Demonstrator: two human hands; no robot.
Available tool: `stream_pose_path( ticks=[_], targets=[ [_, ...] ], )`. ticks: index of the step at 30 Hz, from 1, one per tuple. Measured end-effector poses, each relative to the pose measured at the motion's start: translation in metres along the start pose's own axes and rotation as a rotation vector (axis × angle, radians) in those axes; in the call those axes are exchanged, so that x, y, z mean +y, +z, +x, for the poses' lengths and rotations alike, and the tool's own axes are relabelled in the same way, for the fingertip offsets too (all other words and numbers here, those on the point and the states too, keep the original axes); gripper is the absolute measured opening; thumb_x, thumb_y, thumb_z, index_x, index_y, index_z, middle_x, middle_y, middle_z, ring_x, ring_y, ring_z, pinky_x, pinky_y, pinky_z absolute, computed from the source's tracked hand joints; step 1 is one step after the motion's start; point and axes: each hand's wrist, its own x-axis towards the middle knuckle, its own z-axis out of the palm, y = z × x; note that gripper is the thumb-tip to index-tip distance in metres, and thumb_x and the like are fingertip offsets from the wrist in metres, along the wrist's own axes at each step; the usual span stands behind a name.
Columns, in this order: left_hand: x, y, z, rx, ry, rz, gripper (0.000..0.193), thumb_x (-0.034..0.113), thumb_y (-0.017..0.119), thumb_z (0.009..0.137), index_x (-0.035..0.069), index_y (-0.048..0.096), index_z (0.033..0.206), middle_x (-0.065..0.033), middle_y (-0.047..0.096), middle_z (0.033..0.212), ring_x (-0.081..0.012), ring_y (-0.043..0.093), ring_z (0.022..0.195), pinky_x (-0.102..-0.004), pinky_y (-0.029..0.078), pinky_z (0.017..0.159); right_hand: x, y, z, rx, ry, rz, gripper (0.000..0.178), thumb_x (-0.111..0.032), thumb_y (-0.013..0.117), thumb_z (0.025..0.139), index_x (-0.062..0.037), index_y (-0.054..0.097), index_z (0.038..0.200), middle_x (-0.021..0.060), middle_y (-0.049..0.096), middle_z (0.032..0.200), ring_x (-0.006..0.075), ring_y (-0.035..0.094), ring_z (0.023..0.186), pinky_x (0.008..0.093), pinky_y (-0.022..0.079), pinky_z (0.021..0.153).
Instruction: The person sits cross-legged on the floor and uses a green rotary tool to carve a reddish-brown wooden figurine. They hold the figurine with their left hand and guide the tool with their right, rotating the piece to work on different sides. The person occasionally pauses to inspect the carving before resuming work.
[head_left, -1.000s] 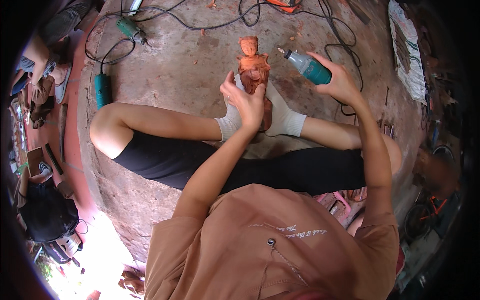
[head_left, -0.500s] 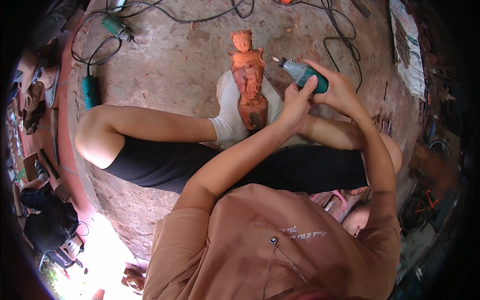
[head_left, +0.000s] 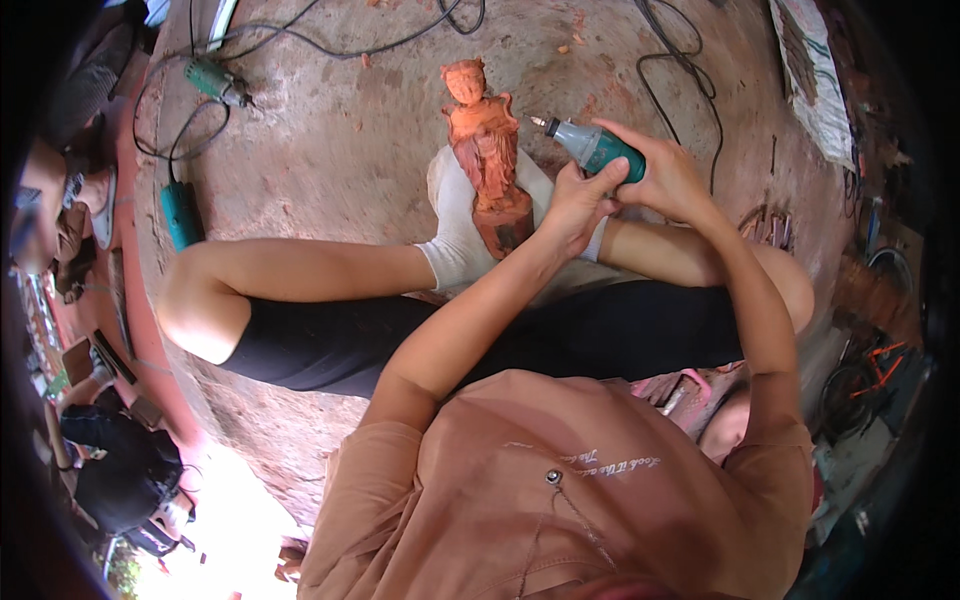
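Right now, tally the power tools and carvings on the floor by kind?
Green rotary tool in both hands: 1
Teal grinders lying on the floor: 2
Red-brown carved wooden figure: 1
Total: 4

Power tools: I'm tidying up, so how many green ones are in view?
3. One rotary tool sits in the right hand, one green tool lies on the floor upper left, one teal tool lies below it. More may be hidden at the dark rim.

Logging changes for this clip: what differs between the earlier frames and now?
The left hand let go of the carved wooden figure and moved right onto the teal rotary tool, joining the right hand. The tool's tip came closer to the figure. The figure stayed propped on the white-socked feet.
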Motion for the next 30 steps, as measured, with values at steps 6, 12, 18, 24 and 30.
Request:
stream_pose_path(
  ticks=[6,12,18,24,30],
  targets=[
    [0.043,-0.027,-0.042,0.660,1.011,1.501,0.076,0.018,0.086,0.065,-0.003,0.043,0.125,-0.0188,0.057,0.112,-0.0328,0.059,0.095,-0.0433,0.048,0.085,-0.006,-0.013,0.001,0.068,0.079,0.076,0.080,-0.016,0.070,0.058,-0.0205,0.055,0.136,0.0164,0.065,0.076,0.0339,0.064,0.069,0.0418,0.049,0.067],
    [0.068,-0.066,-0.008,0.666,0.777,1.164,0.101,0.023,0.090,0.060,-0.006,0.031,0.136,-0.0263,0.052,0.121,-0.0367,0.056,0.109,-0.0415,0.046,0.095,-0.024,-0.018,0.004,0.105,0.097,0.056,0.080,-0.013,0.067,0.059,-0.0218,0.054,0.137,0.0140,0.062,0.077,0.0264,0.059,0.065,0.0370,0.048,0.064],
    [0.081,-0.099,-0.006,0.374,0.566,0.710,0.078,0.009,0.084,0.068,-0.001,0.039,0.131,-0.0139,0.056,0.117,-0.0237,0.058,0.107,-0.0386,0.047,0.096,-0.013,-0.014,-0.002,0.089,0.074,0.117,0.079,-0.015,0.070,0.058,-0.0220,0.055,0.135,0.0135,0.068,0.084,0.0295,0.064,0.070,0.0385,0.050,0.065],
    [0.092,-0.099,-0.012,0.039,0.353,0.283,0.073,-0.005,0.079,0.068,0.007,0.040,0.129,-0.0063,0.057,0.116,-0.0191,0.059,0.105,-0.0366,0.049,0.095,-0.016,-0.011,0.000,0.029,0.070,0.090,0.079,-0.015,0.070,0.057,-0.0218,0.056,0.135,0.0132,0.066,0.078,0.0284,0.062,0.065,0.0382,0.049,0.063],
    [0.097,-0.101,-0.010,0.025,0.267,0.290,0.082,-0.004,0.083,0.064,0.007,0.038,0.131,-0.0072,0.057,0.119,-0.0205,0.059,0.108,-0.0373,0.047,0.098,-0.017,-0.007,0.000,0.039,0.022,0.076,0.080,-0.014,0.070,0.057,-0.0225,0.056,0.135,0.0134,0.064,0.072,0.0288,0.061,0.063,0.0387,0.048,0.062]
  ],
)
